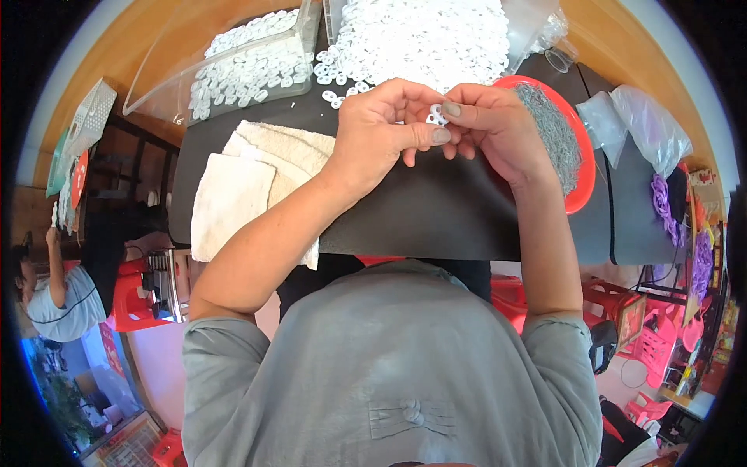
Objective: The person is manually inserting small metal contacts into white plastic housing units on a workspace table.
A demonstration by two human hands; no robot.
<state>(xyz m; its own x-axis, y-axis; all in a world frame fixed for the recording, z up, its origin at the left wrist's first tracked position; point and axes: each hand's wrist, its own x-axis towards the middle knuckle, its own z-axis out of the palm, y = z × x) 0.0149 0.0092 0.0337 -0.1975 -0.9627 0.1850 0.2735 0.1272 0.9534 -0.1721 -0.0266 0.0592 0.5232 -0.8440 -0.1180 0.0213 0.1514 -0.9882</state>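
Note:
Over the black table, my two hands meet with fingertips pinched together. A small white plastic piece with round holes (pixel 436 117) shows between the thumbs. My left hand (pixel 377 132) is closed on its lower left side, thumb pressed along it. From the upper right, my right hand (pixel 502 128) grips the same piece between thumb and fingers. The far fingertips are partly hidden behind the thumbs, so any smaller part held there cannot be made out. Beside my right wrist lies a red plate (pixel 585 183) heaped with thin grey metal pieces (pixel 556 128).
A large heap of white pieces (pixel 424 39) lies at the far side, with loose ones left of it. A clear bin (pixel 299 35) holds more. Folded cream cloths (pixel 233 202) sit near my left forearm. Clear plastic bags (pixel 650 128) lie right. Another person (pixel 66 303) works at far left.

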